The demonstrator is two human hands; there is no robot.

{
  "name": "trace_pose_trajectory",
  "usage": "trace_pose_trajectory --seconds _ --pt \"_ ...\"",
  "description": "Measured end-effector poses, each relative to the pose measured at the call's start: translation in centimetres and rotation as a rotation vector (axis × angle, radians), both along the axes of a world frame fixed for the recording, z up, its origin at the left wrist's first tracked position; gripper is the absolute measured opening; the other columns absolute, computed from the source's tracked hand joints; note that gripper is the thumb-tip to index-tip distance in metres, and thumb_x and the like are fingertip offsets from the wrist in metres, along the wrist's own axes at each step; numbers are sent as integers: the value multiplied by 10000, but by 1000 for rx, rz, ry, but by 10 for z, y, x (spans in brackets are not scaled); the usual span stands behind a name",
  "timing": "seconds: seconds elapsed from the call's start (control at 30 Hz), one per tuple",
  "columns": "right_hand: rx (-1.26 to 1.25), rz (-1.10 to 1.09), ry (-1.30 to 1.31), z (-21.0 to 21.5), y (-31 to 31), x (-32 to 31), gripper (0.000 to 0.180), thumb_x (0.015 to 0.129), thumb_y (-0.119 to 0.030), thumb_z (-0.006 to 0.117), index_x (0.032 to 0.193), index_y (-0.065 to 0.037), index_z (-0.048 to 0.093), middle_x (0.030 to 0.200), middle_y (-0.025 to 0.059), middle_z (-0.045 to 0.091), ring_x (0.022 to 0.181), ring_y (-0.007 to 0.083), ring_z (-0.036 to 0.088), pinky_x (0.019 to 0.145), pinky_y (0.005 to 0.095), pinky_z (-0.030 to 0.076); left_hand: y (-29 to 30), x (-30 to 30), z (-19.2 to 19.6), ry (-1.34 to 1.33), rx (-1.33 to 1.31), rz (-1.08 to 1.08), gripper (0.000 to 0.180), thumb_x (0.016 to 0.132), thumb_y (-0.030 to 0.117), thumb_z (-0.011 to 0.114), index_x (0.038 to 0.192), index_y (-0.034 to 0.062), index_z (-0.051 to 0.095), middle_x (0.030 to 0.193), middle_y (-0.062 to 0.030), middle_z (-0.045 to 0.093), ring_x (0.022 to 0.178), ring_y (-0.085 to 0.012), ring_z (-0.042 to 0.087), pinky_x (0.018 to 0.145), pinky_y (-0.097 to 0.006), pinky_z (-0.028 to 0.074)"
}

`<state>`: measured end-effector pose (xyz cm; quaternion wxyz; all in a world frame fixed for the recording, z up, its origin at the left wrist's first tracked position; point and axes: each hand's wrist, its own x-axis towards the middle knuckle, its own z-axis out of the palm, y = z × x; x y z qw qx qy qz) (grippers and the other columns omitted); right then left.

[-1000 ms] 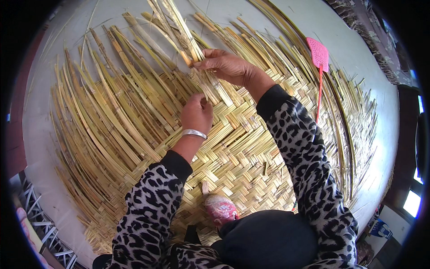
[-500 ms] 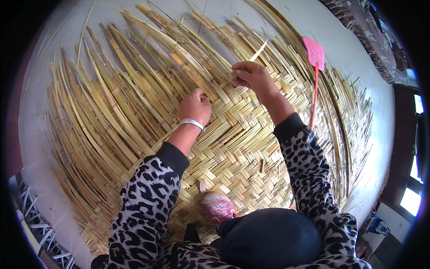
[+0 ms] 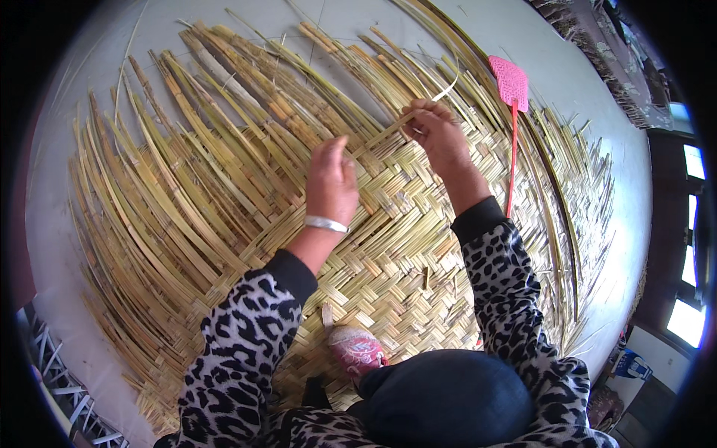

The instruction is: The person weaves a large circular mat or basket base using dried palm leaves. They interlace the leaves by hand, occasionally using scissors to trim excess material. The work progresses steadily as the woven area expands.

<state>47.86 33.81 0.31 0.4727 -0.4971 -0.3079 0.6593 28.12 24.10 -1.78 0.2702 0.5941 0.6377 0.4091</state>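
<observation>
A partly woven mat of split reed or cane strips spreads out below me in a slanting pattern. My right hand is closed in a pinch on a thin pale strip at the far edge of the weave. The strip's white end curls up past the fingers. To the left, my left hand is raised just over the mat, slightly blurred, with thumb and forefinger apart and nothing visible between them. Loose unwoven strips fan out beyond and left of it.
On the mat's right side lies a pink fly swatter with a red handle. Long dark strips curve beside it. My pink shoe presses on the weave near me. A patterned fringed cloth is at the far right, and a white metal rack at lower left.
My left hand has lifted from the strips and opened its fingers. My right hand has shifted slightly right, drawing the thin strip up from the weave.
</observation>
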Motion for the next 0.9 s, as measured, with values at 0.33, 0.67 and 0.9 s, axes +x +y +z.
trace_pose_trajectory --seconds 0.33,0.67,0.9 --pt "63 -32 194 8 66 28 106 949 -25 398 1002 24 476 994 200 645 929 291 669 837 400 574 52 24 6 152 -231 -87 214 809 246 733 784 45 667 895 -168 635 838 -356 613 735 -442 501" --pt "486 582 -1280 -9 82 -26 288 758 -212 671 1004 -70 622 923 159 682 885 348 648 788 415 508 36 24 7 -118 -80 150 195 843 149 660 773 -10 571 727 -173 595 698 -360 585 638 -438 461" --pt "469 651 -1177 -7 91 -13 200 781 -183 645 949 -76 630 867 144 684 838 343 647 747 406 511 29 27 -4 -331 -163 229 251 871 189 669 763 0 544 684 -141 578 607 -309 553 587 -401 455"
